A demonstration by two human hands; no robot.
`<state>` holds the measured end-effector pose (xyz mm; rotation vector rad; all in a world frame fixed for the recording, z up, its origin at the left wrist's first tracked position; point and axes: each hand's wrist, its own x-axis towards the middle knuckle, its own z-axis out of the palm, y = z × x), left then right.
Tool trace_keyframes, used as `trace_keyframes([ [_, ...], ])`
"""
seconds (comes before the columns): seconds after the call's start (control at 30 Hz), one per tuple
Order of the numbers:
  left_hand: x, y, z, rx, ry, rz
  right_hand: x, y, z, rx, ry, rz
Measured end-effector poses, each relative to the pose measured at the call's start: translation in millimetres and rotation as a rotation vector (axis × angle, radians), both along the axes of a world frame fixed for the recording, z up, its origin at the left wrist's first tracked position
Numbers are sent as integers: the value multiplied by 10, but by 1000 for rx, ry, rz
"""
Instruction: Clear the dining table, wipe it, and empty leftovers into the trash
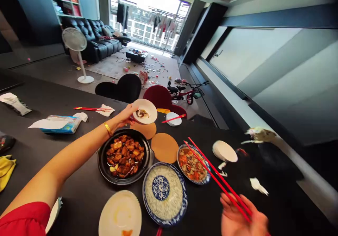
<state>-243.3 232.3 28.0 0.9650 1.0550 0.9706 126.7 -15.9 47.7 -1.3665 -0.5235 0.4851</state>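
the left hand reaches out over the bench, its grip closed on the rim of a small white plate, which it holds tilted up, clear of the surface, above a round cork mat. a dark morsel sits in brown sauce on the plate. a gold bangle circles that wrist, and a red sleeve shows at the near left.

the right hand, blurred at the near right, has its grip curled around a pair of red chopsticks, which slant up and far over a shallow bowl of vegetables in sauce.

between the hands sit a black pot of glazed braised meat, a second cork mat, and a blue-and-white bowl. a white plate smeared with sauce lies at the near edge. to the right is a stack of white saucers. farther on, a small white bowl has a red chopstick across it. on the left of the bench are a tissue pack and red chopsticks on a napkin.
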Motion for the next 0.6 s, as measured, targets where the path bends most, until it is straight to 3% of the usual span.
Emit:
trace_keyframes([
  [0.13,886,-404,32,31,77,-162,-101,75,-50,68,95,91],
  [0.27,1556,-646,-19,137,265,-279,-22,121,-307,82,182,181],
  [0.43,2053,-797,-102,294,596,-380,105,194,-674,133,322,257],
  [0.6,2283,-871,-62,489,938,-398,276,167,-913,108,309,228],
])
